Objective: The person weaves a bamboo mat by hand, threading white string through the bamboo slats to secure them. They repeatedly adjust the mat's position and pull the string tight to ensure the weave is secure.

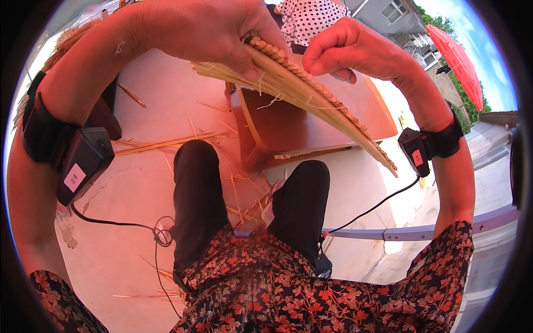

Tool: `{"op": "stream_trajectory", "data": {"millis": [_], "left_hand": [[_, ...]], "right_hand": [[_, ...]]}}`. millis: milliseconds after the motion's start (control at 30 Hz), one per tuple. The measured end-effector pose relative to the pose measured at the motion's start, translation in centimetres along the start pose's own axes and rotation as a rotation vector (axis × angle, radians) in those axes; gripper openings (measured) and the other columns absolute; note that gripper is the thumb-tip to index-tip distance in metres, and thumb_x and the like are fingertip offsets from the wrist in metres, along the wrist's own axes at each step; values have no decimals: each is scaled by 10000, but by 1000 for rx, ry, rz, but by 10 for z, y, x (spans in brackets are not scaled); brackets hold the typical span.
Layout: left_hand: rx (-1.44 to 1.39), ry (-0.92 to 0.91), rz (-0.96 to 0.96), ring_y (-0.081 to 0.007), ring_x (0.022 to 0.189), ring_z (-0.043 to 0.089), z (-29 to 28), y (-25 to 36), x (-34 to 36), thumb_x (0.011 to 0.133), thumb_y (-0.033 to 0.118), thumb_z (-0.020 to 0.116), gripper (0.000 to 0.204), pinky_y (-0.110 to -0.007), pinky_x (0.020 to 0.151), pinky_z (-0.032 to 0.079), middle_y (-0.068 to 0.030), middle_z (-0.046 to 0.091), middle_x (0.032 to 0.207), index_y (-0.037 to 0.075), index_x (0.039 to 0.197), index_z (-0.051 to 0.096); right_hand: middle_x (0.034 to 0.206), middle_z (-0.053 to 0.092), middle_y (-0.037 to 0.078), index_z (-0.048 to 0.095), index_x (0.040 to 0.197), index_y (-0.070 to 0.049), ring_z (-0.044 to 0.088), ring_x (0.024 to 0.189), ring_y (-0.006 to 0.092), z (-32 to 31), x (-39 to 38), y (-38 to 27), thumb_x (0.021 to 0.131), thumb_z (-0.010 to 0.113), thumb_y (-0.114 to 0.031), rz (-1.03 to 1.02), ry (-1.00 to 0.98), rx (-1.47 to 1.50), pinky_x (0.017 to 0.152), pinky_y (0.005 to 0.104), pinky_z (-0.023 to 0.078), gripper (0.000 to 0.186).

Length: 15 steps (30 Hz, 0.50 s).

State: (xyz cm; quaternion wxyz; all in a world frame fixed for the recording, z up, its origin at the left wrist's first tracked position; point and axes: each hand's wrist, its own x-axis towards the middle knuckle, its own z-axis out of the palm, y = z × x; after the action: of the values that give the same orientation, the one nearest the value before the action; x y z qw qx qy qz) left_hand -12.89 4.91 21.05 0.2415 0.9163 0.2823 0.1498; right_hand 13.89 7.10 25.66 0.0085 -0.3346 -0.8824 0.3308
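Note:
My left hand [214, 33] grips the upper end of a sheet of straw stalks [294, 77], laid side by side in a row and tied with pale thread. The sheet hangs tilted, its far end reaching down to the right, with loose thread ends dangling beneath it. My right hand [355, 53] is closed in a pinch at the sheet's upper edge, thumb against bent forefinger. Whatever lies between those fingertips is too small to make out. Under the sheet stands a low brown wooden table [366, 114].
Loose stalks [177, 142] lie scattered on the floor around my knees. More straw [72, 39] is heaped at the far left. A person in a polka-dot top [311, 19] is just beyond the table. Black cables [111, 222] run from both wrist devices. A red umbrella [461, 64] stands far right.

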Motion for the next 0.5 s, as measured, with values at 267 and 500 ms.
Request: {"op": "stream_trajectory", "data": {"millis": [267, 500], "left_hand": [[-47, -37, -12, -82, 850, 687, 6, 2, -1, 822, -83, 763, 477, -281, 802, 546, -50, 798, 946, 44, 1282, 764], [156, 78, 84, -325, 948, 755, 34, 8, -31, 798, -51, 782, 502, -354, 845, 594, -137, 793, 1091, 123, 1269, 787]], "right_hand": [[769, 665, -48, 806, 965, -43, 517, 600, 35, 14, 1, 4, 948, 725, -164, 51, -18, 75, 519, 230, 433, 147], [737, 658, -38, 794, 974, -81, 565, 645, 62, 56, -16, 5, 976, 671, -186, 41, 39, 198, 584, 276, 469, 162]]}}
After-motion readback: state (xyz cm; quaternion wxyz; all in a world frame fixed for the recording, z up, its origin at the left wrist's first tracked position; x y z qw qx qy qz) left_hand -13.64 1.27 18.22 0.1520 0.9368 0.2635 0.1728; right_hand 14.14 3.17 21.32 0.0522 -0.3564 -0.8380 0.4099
